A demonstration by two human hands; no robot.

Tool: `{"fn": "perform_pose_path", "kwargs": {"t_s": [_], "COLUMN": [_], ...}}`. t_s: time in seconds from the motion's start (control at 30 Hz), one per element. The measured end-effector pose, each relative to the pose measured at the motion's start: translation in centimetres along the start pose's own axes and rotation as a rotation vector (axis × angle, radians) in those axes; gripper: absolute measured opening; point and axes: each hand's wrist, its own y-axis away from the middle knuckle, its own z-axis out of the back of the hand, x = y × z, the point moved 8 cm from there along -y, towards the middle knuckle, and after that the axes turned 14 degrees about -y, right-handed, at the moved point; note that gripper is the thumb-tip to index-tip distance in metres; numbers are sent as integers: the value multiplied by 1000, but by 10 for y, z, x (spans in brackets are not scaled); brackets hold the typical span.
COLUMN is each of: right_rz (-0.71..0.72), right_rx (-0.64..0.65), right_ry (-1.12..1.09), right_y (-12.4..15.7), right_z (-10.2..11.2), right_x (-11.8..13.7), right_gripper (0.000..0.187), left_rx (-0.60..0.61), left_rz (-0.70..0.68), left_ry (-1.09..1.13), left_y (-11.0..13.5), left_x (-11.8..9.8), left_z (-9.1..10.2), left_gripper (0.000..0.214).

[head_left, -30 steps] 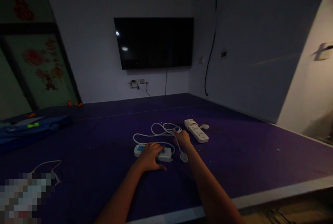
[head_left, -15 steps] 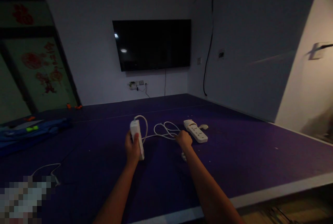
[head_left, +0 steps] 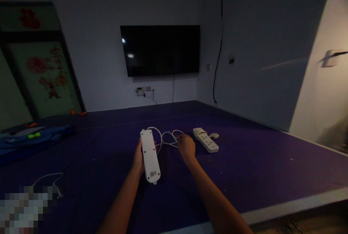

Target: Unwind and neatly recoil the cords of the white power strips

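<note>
A white power strip point(head_left: 150, 156) is tilted up in my left hand point(head_left: 138, 158), its screwed back with a small label turned towards me. My left fingers go behind it and are mostly hidden. From its far end a white cord point(head_left: 169, 137) loops across the purple surface to my right hand point(head_left: 186, 148). The right fingers are closed around the cord, just left of a second white power strip point(head_left: 208, 142). That strip lies sockets up, with its own cord wound about its far end and a plug point(head_left: 214, 136) beside it.
The purple surface point(head_left: 244, 168) has a pale front edge point(head_left: 293, 201). Blue cloth point(head_left: 49, 134) lies at the left, and a thin white cable point(head_left: 47, 174) is nearer. A television point(head_left: 163, 51) hangs on the far wall; a black cable point(head_left: 219, 53) hangs in the corner.
My left hand has turned the power strip from its narrow side to its back and lowered it slightly. My right hand has moved a little left with the cord.
</note>
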Motion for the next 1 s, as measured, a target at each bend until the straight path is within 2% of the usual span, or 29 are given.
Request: {"fn": "perform_pose_path", "kwargs": {"t_s": [0.07,0.13,0.27,0.43,0.6,0.73,0.9,1.0], "right_rz": [81,161,309,443,418,341,354,403], "right_rx": [-12,-13,20,108,208,330,449,511], "right_ry": [-53,-105,-192,-283,-436,-585,-481,-379], "right_y": [3,6,14,21,21,22,32,40], "right_z": [-3,-6,-11,-15,-27,-44,-53,-55], "right_x": [9,17,36,56,54,50,57,65], "right_gripper": [31,33,41,52,63,54,45,50], "left_rx": [39,26,-41,-34,8,42,-42,-141], "left_rz": [17,-23,-164,-261,-245,-190,-180,-250], "left_ry": [-52,-114,-214,-260,-212,-159,-111,-102], "left_y": [1,0,3,9,10,10,5,2], "left_x": [7,10,3,-8,-4,3,1,-5], "left_z": [-7,-8,-7,-9,-9,-9,-1,8], "left_gripper": [56,52,49,56,53,51,53,53]}}
